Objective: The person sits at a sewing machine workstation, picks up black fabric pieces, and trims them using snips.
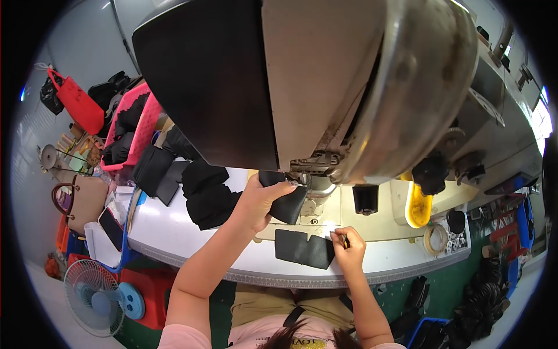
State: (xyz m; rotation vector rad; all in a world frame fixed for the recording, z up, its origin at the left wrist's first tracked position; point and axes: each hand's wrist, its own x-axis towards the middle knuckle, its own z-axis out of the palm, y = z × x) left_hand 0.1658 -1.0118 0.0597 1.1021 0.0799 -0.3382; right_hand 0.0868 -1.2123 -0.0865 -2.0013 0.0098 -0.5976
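Black, leather-like material forms the piece (289, 208) the left hand (258, 203) grips beneath the sewing machine (407, 99) head, apparently to steady it there. The right hand's (351, 253) fingers curl around what may be small snips (347, 241), beside a second panel (303, 250) lying within easy reach on the worktop (165, 224).

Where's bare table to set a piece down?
Right: white tabletop between the right hand and tape roll. Left: between the black cloth pile and front edge. Crowded: below the machine head, around left hand and black piece.
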